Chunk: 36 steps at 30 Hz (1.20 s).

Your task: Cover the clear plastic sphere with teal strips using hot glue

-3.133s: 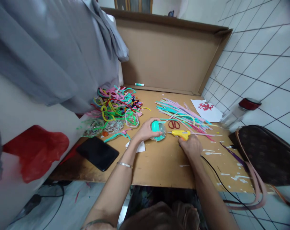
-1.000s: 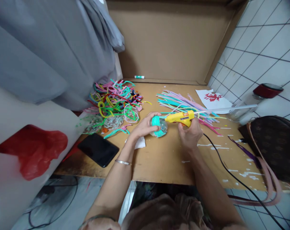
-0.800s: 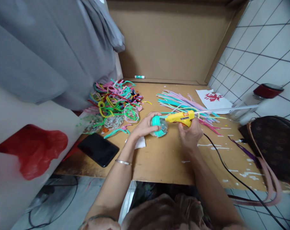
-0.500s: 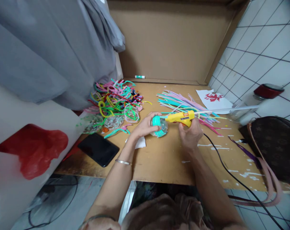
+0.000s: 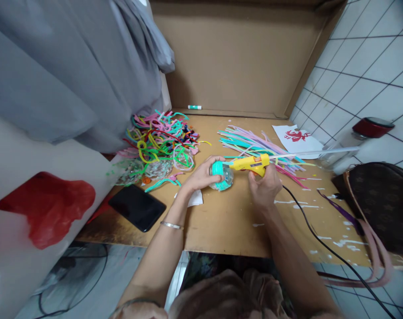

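Fingers and thumb of my left hand (image 5: 203, 174) wrap round a clear plastic bottle piece (image 5: 228, 174) banded with turquoise pipe cleaner (image 5: 217, 169). My right hand (image 5: 265, 188) grips a yellow glue gun (image 5: 254, 164) by its handle. The gun's tip points left and meets the top of the turquoise band; whether it touches, I cannot tell. A long clear glue stick (image 5: 307, 153) juts from the gun's back. From the handle a black cord (image 5: 309, 226) runs down to the right.
A tangled pile of pipe cleaners (image 5: 158, 133) lies at the left, by a black phone (image 5: 137, 207). Straight pipe cleaners (image 5: 251, 141) spread behind the gun. A brown handbag (image 5: 377, 199) and a red-lidded jar (image 5: 372, 128) stand at the right. A glue tube (image 5: 194, 107) lies at the back.
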Tool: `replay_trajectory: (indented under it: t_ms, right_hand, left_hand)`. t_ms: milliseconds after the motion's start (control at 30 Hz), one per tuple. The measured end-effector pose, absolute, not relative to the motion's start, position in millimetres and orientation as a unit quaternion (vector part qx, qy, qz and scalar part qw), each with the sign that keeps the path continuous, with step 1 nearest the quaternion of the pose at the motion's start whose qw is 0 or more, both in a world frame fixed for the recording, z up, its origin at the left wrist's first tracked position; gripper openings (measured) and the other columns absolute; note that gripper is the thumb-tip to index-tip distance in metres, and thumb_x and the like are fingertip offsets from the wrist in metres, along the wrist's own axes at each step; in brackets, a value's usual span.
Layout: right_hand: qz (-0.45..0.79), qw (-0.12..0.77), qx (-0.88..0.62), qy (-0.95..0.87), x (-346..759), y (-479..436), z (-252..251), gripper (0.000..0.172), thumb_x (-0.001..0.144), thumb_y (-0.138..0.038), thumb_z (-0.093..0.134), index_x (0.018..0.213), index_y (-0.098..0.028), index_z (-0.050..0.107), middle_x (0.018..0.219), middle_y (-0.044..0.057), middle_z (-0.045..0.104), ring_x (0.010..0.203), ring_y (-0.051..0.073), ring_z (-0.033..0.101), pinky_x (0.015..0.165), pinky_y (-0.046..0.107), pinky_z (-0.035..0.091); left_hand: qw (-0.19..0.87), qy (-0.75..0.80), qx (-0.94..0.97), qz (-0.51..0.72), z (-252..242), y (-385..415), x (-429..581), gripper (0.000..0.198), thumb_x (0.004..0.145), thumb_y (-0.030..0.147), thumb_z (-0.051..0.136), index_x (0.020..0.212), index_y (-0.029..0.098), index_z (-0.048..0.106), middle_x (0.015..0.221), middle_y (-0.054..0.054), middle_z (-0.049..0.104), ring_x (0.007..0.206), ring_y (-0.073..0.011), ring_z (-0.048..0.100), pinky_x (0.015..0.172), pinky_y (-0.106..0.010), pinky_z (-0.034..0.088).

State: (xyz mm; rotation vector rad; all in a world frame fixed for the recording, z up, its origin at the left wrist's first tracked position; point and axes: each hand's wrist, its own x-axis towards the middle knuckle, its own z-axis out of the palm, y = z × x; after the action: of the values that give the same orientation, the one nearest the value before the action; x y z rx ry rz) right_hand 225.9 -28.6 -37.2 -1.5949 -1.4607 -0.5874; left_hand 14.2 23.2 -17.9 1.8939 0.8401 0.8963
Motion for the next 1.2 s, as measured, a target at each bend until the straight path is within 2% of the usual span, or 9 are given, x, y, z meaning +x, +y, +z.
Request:
replay_trajectory:
  t_ms: [867, 1200]
  right_hand:
    - [-0.259, 0.438, -0.630, -0.587, 227.2, -28.1, -37.5, 0.026, 0.078, -0.033, 0.053, 0.098, -0.017, 0.051, 0.082, 0.008, 0.062, 0.078, 0.024, 0.061, 0.065, 0.032, 0.045]
    - [-0.247, 0.449, -0.638, -0.575, 225.9, -28.5, -35.7, 0.025, 0.078, -0.034, 0.052, 0.097, -0.018, 0.051, 0.082, 0.008, 0.062, 0.077, 0.024, 0.060, 0.065, 0.032, 0.044]
  left_hand:
    - [0.416, 0.349, 0.765, 0.348, -16.9, 23.3, 13.9, 0.060, 0.066, 0.025, 0.064, 0.124, 0.018, 0.050, 0.123, -0.006, 0.055, 0.105, -0.0219, 0.055, 0.094, -0.034, 0.045]
    - [0.417, 0.350, 0.760, 0.354, -15.3, 22.5, 14.1, 0.059, 0.066, 0.026, 0.065, 0.123, 0.018, 0.051, 0.125, -0.007, 0.055, 0.111, -0.0241, 0.054, 0.097, -0.035, 0.044]
